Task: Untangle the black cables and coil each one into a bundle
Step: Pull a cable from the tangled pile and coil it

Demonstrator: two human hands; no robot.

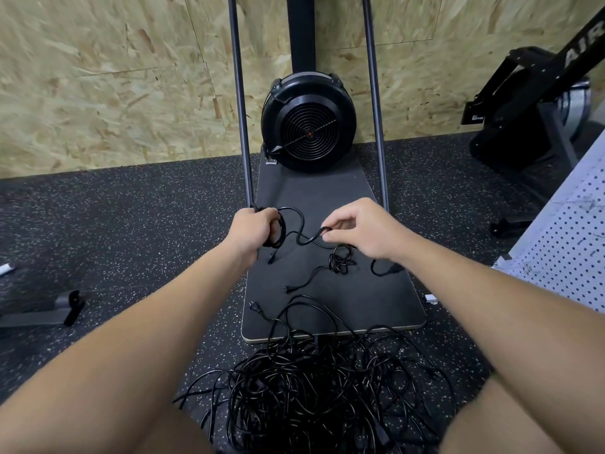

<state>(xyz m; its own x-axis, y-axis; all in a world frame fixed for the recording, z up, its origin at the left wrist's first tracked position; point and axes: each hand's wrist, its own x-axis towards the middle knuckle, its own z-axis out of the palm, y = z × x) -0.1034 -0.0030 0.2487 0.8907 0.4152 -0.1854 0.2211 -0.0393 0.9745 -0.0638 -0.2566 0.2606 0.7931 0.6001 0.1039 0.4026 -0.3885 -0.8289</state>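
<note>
Head cam, looking down at the floor. Left hand (253, 229) at about 11 o'clock of frame centre, grip closed round a small coil (278, 231) of black cable — several loops bunched in the fist, a plug end (271, 258) dangling just below it. From the coil the same cable (299, 232) snakes in an S toward 3 o'clock to the right hand (360, 229), whose thumb and forefinger pinch it at the bend; the other fingers are loosely curled. Both hands hover over a dark platform (314, 191) that belongs to an exercise machine, its round black fan housing (309, 126) at 12 o'clock against an OSB wall (114, 77), two upright poles (242, 126) flanking it. On the platform, just below the right hand, sits a small knotted clump (341, 262) of cable with a tail running out to a plug at 7 o'clock of it. Another short black piece (384, 269) lies under the right wrist — can't tell what it joins to. At 6 o'clock, on the speckled rubber floor (114, 231) and lapping the platform's near edge, is the big tangled pile (314, 388) of black cables, unsorted, one plug (254, 308) sticking out at its 11 o'clock. White perforated panel (563, 257) at 3 o'clock, another machine (537, 103) at 2 o'clock.
</note>
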